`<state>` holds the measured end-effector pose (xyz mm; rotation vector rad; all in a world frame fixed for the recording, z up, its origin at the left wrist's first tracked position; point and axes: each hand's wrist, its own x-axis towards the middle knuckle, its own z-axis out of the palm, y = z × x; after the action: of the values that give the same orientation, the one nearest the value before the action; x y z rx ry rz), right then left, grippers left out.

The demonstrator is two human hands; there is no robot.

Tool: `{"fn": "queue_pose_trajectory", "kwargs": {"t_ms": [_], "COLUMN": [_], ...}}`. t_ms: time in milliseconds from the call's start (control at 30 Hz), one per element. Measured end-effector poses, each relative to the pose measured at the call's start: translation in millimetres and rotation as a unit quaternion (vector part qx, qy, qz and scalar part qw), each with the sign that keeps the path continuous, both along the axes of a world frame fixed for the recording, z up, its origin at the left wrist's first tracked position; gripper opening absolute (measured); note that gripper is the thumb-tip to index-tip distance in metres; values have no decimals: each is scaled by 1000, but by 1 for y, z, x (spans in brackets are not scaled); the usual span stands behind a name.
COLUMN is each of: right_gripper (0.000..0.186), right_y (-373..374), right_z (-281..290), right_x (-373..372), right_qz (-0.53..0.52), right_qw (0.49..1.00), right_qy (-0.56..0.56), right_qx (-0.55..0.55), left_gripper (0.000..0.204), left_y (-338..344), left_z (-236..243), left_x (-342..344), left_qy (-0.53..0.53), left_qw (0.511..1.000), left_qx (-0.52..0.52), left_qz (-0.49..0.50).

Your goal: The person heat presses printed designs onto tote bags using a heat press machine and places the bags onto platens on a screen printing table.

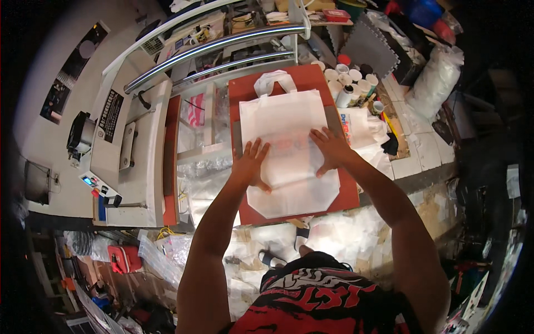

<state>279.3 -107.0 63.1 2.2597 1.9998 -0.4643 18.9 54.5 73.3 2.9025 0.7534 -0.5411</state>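
A white fabric tote bag (292,189) lies flat on a red-brown board (240,83), its looped handle (276,83) at the far end. Faint reddish marks show through the middle of the bag. On the bag's left edge rests my left hand (251,164), fingers spread and pointing away from me. My right hand (331,149) lies on the right edge, also with fingers apart, its thumb toward the bag's middle. Neither hand grips anything; both press or rest on the cloth.
At the left stands a white press machine (119,150) with a lit control panel. Metal rails (222,50) run behind the board. Several cups and bottles (347,83) crowd the far right, beside more printed white bags (361,131). A red case (124,259) sits low at the left.
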Motion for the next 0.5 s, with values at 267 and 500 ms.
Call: {"fn": "queue_pose_trajectory", "kwargs": {"t_ms": [267, 500], "right_gripper": [128, 87], "right_y": [13, 30], "right_z": [16, 33], "right_x": [-6, -19], "right_qz": [-27, -23], "right_qw": [998, 996], "right_qy": [35, 50], "right_qx": [-42, 68], "left_gripper": [149, 120], "left_y": [6, 12], "left_z": [4, 19], "left_x": [4, 5], "left_qy": [-6, -138], "left_qw": [1000, 990], "left_qx": [-28, -25], "left_qz": [-12, -28]}}
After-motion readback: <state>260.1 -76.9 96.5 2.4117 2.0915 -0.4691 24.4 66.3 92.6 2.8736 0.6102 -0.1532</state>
